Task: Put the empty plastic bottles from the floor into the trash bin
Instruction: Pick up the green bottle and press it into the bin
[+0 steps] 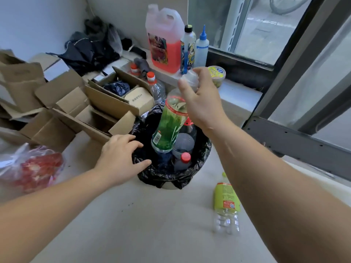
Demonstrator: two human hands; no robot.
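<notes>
The fingers and thumb of the right hand close around the capped neck of a green-labelled bottle, which hangs tilted below them with its base down in the mouth of the trash bin. Directly beneath those fingers, inside the black liner, lies a dark bottle with a red cap, touching the green-labelled bottle's lower end. The fingers of the left hand are spread and curled over the near-left rim of the liner; whether they pinch the plastic or merely rest on it cannot be told. Below the right forearm, a yellow-labelled bottle lies on the floor, apart from the bin. Beyond the right fingertips stand a pink jug, two slim bottles, and a small tub on a ledge. Beyond the left fingers sit open cardboard boxes; to the left of that hand lies a clear bag with red contents.
</notes>
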